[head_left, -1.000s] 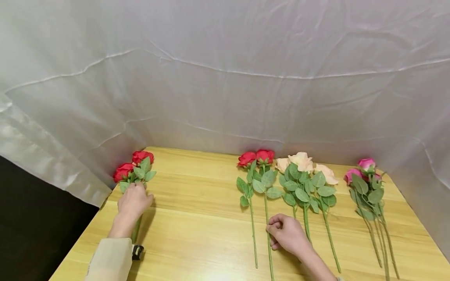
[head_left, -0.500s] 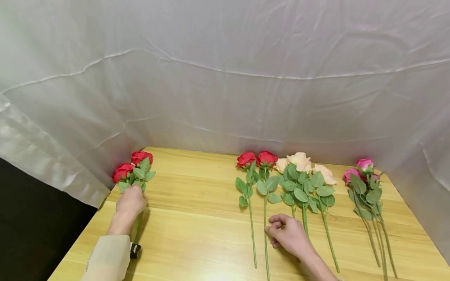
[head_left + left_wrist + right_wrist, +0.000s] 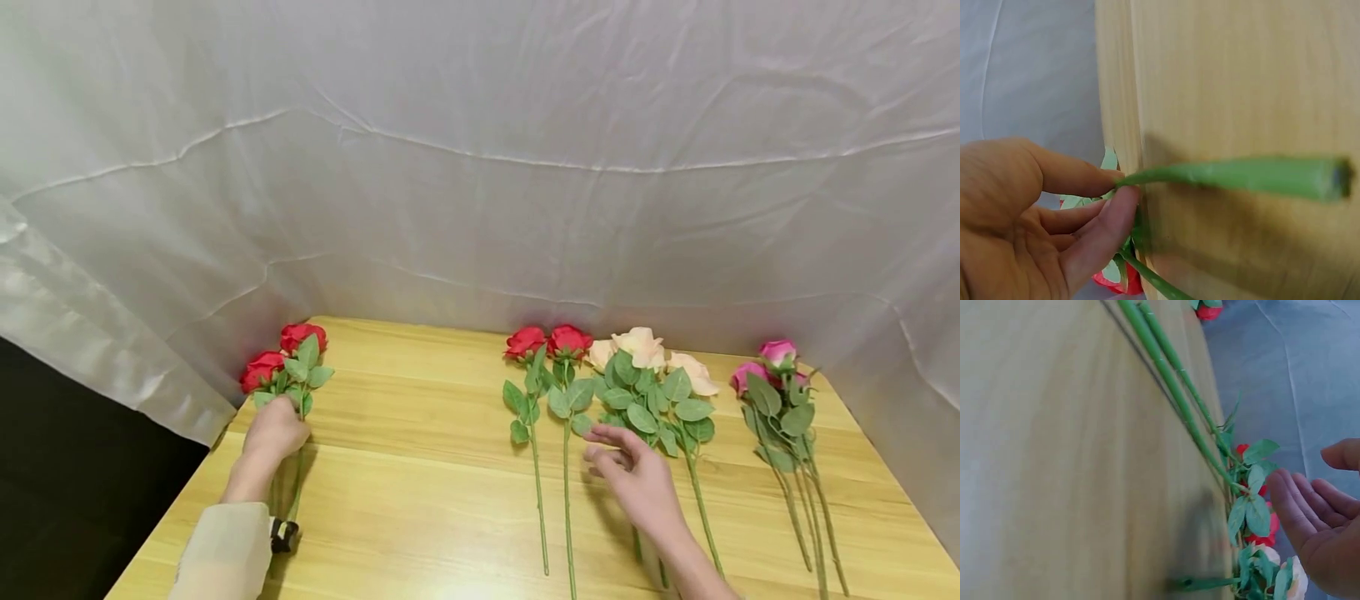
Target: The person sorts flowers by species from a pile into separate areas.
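Gripping two red roses [image 3: 283,360] by stems at worktop [image 3: 420,508] left edge, my left hand [image 3: 274,430] pinches firmly. My right hand [image 3: 636,477], fingers spread, empty, hovers beside middle red pair [image 3: 547,342]. Advice: take stem below leaves. Earlier, right hand lay curled lower down.

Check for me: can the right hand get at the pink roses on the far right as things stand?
Probably yes. The right hand is open and holds nothing, and only the peach roses lie between it and the pink roses.
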Motion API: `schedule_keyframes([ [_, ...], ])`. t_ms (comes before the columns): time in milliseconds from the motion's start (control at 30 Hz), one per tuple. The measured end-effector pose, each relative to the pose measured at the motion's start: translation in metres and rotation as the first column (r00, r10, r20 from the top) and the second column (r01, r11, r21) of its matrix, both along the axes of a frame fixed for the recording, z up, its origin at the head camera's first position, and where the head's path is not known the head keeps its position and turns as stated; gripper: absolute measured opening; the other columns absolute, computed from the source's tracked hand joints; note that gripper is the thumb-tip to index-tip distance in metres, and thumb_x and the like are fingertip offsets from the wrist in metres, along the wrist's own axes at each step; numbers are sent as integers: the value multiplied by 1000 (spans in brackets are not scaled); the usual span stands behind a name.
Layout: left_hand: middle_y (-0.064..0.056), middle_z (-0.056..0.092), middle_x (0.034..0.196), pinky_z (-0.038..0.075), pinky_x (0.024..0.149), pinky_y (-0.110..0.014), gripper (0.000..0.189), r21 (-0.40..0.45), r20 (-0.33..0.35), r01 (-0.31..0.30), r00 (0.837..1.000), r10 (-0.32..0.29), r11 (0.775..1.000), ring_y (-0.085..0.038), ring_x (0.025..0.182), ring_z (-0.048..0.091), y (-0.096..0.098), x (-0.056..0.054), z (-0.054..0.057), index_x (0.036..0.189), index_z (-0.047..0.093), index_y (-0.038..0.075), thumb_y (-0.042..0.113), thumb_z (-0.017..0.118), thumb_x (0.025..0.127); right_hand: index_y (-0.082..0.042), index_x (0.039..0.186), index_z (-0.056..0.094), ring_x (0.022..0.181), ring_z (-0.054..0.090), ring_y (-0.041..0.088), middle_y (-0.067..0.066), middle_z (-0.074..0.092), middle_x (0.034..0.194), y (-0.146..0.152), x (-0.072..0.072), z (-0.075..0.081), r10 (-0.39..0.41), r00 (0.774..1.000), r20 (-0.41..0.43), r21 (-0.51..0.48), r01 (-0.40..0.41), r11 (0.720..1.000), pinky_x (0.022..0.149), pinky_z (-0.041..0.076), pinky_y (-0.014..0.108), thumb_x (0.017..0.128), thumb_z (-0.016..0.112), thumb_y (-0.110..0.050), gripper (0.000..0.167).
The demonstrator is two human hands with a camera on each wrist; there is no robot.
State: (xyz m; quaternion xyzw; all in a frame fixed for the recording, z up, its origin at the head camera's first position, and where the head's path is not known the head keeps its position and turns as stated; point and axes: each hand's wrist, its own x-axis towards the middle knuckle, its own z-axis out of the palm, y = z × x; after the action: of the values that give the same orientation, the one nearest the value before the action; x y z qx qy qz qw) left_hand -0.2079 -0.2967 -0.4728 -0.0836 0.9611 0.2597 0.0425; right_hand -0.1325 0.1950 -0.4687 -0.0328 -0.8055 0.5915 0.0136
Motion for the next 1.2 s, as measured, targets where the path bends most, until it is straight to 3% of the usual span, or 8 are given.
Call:
schedule_keyframes([
  [100, -9, 48, 68, 41, 62, -36, 13, 17, -4, -9, 1000, 9, 1000, -28, 70, 51, 0, 1, 0, 75, 47, 8, 1, 52, 85, -5, 138, 61, 105, 73, 21, 15, 67, 134, -2, -2, 5, -7, 1000, -30, -8, 6, 1000, 87, 60, 29, 102, 65, -12, 37],
  [200, -15, 58, 82, 47, 70, -42, 4, 25, -29, -17, 999, 18, 1000, -33, 80, 55, 1, 1, 1, 88, 56, 1, 3, 53, 86, -7, 137, 62, 106, 72, 18, 15, 67, 135, -4, -3, 9, -3, 998, -55, -23, 1, 1000, 88, 60, 29, 102, 64, -11, 35],
  [333, -22, 66, 104, 54, 84, -50, 36, 68, -69, -35, 997, 40, 997, -40, 96, 63, 5, 3, 5, 120, 59, -13, 5, 57, 89, -6, 135, 64, 106, 73, 20, 17, 68, 133, -9, -7, 12, 12, 996, -91, -32, -15, 999, 86, 61, 29, 102, 63, -8, 32],
  [433, -22, 66, 108, 60, 79, -45, 47, 143, -88, -48, 994, 61, 989, -41, 99, 66, 10, 6, 8, 131, 53, -18, 4, 58, 90, -4, 134, 64, 107, 72, 25, 19, 68, 131, -13, -11, 11, 28, 994, -110, -43, -33, 999, 87, 61, 32, 101, 65, -6, 33],
  [600, -26, 62, 114, 62, 63, -34, 49, 280, -112, -51, 990, 85, 959, -38, 95, 67, 24, 11, 15, 137, 47, -18, 2, 59, 93, -1, 136, 62, 107, 72, 23, 17, 68, 132, -22, -16, 10, 48, 994, -102, -56, -54, 997, 91, 60, 39, 100, 69, -9, 38],
  [733, -27, 58, 119, 63, 65, -38, 51, 352, -105, -55, 990, 98, 934, -36, 96, 65, 37, 14, 23, 143, 43, -15, 2, 60, 98, -5, 135, 64, 104, 72, 16, 15, 68, 132, -29, -19, 10, 55, 994, -93, -49, -60, 997, 91, 60, 41, 99, 70, -10, 37],
  [900, -25, 57, 122, 64, 68, -38, 52, 408, -130, -63, 983, 126, 911, -35, 98, 65, 57, 16, 32, 146, 44, -11, 3, 60, 99, -5, 134, 64, 106, 72, 21, 16, 68, 132, -40, -22, 10, 83, 991, -104, -48, -88, 995, 90, 60, 37, 99, 68, -6, 36],
  [1200, -24, 56, 124, 63, 68, -37, 50, 526, -188, 24, 978, 89, 850, -41, 105, 68, 104, 14, 37, 145, 45, -8, -1, 62, 99, -6, 131, 67, 104, 73, 25, 14, 70, 129, -62, -27, 7, 125, 986, -110, -57, -132, 990, 86, 61, 29, 98, 69, -5, 33],
])
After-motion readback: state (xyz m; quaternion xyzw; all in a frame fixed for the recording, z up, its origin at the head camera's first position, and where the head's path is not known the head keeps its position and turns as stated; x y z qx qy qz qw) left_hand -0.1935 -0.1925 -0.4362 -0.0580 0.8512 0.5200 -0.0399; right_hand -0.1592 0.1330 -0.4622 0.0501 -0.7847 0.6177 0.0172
